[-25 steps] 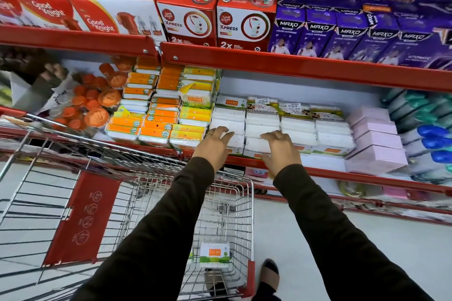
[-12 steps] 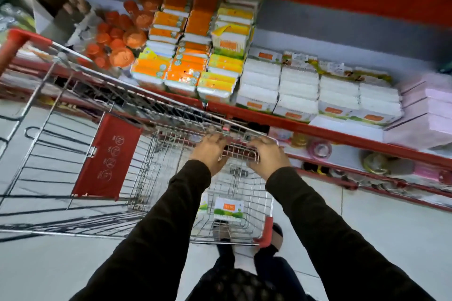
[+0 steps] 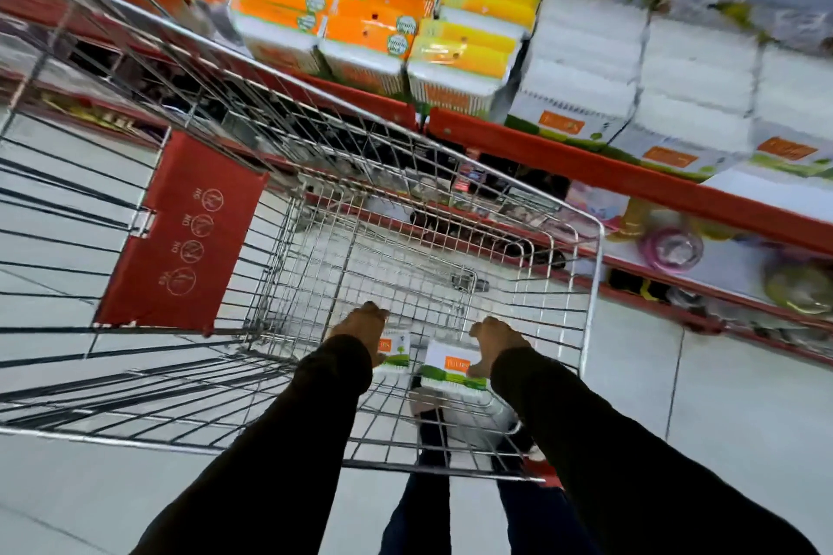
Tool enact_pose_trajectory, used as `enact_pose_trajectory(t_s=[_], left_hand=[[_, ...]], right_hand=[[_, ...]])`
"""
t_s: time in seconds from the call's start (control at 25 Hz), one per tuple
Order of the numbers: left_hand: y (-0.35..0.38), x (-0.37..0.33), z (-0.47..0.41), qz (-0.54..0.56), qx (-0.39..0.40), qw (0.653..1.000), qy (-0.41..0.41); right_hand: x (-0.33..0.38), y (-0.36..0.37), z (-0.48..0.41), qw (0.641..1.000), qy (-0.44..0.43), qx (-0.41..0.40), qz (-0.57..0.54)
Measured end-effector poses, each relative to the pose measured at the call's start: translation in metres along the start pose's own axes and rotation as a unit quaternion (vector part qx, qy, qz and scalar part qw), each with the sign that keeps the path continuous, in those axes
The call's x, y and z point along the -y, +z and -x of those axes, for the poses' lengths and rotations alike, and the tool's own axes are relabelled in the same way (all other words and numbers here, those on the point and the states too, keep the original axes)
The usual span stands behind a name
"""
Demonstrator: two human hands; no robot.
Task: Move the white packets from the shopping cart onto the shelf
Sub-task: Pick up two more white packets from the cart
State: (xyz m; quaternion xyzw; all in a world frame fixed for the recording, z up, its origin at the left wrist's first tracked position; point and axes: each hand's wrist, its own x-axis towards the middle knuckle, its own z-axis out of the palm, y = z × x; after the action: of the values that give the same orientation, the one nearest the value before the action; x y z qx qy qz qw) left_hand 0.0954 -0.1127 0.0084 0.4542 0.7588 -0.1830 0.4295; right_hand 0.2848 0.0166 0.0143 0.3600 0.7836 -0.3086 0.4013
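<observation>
Two white packets with green and orange print lie on the floor of the wire shopping cart (image 3: 596, 279). My left hand (image 3: 360, 327) reaches down into the basket and curls over the left packet (image 3: 396, 351), hiding most of it. My right hand (image 3: 498, 342) grips the right edge of the right packet (image 3: 448, 367). Both packets still rest on the cart's wire bottom. More white packets (image 3: 586, 72) of the same kind are stacked in rows on the red-edged shelf (image 3: 586, 162) above and to the right.
Orange and yellow packs (image 3: 374, 27) fill the shelf left of the white stacks. The cart's red child-seat flap (image 3: 180, 234) stands at left. A lower shelf (image 3: 676, 248) holds small round items. My legs show through the wire above pale floor tiles.
Both hands left the shelf stacks, passed the cart's rim and dropped to the basket floor onto the two packets. The view tilted down with them.
</observation>
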Motion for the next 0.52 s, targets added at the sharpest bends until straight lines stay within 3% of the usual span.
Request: enact_pose_trajectory(t_s=[0.32,0.52], left_hand=[[0.020,0.010,-0.029,-0.040,-0.013,0.999,0.020],[0.002,0.005,-0.026,-0.034,0.030,0.999,0.017]], right_hand=[[0.001,0.024,-0.029,1.000,-0.019,-0.003,0.000],[0.002,0.013,-0.024,1.000,-0.011,0.015,-0.025]])
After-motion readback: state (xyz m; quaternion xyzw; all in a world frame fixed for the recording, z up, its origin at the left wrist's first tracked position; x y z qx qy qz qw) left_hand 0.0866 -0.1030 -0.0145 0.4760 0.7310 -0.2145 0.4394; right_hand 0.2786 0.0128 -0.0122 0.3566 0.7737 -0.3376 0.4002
